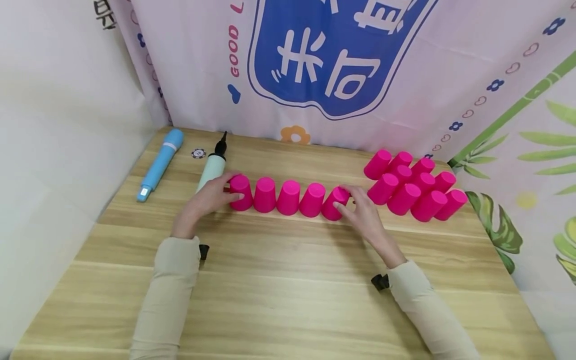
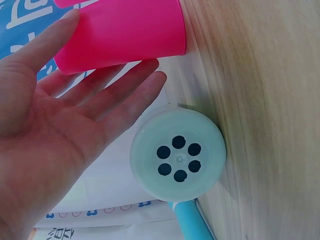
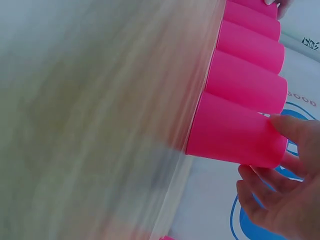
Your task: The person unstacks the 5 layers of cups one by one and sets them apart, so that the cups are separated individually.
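Several pink cups stand upside down in a row across the table. At the row's left end, my left hand (image 1: 208,196) holds the end cup (image 1: 240,192) between thumb in front and fingers behind. The left wrist view shows that cup (image 2: 125,35) with the thumb (image 2: 47,42) at its narrow end and the other fingers spread along its side. My right hand (image 1: 366,217) grips the cup at the right end (image 1: 336,204); in the right wrist view its thumb (image 3: 290,127) lies on the cup's wall near the base. Between them stands a middle cup (image 1: 288,198).
A cluster of more upside-down pink cups (image 1: 405,199) stands at the right rear. Behind my left hand lies a pale green hand pump (image 1: 213,170) with a black nozzle. Farther left are a blue microphone-like stick (image 1: 159,165) and a round chip (image 1: 198,153). A printed curtain (image 1: 202,90) hangs behind the table.
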Available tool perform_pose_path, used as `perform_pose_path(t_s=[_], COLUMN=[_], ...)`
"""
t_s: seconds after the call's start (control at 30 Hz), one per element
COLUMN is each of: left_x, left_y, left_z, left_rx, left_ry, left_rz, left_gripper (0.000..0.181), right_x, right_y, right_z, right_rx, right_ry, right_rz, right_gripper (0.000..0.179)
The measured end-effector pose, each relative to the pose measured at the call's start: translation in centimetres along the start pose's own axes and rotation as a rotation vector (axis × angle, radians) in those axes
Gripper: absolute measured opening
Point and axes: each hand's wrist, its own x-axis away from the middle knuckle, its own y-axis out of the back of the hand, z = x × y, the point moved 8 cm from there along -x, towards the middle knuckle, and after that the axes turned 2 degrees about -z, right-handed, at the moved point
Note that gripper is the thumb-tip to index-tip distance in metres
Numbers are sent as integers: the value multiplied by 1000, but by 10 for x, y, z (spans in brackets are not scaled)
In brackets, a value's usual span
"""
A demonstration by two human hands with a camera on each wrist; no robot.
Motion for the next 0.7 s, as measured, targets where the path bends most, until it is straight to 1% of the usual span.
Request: perform_pose_path(t_s=[0.1,0.2,0.33,0.47,0.57,0.7], left_x=[0,1,0,-1,0,1], left_y=[2,2,0,-1,-1,0], left_z=[0,-1,-1,-2,-2,-1], left_rx=[8,19,21,10,3,-1], left_ry=[3,5,3,-2,-1,15], left_rz=[4,8,5,2,3,6], left_gripper=[59,59,59,59,59,60], right_x=[-2,-3,-4,0,0,-13], right_y=[1,11,32,51,59,63], right_z=[0,-3,-13,-27,-35,-40], right_rx=[18,32,77,122,148,179], right_ry=[7,-15,-83,-161,-185,-176], right_rz=[-33,-67,-132,-198,-207,-159], right_gripper=[49,50,50,50,51,54])
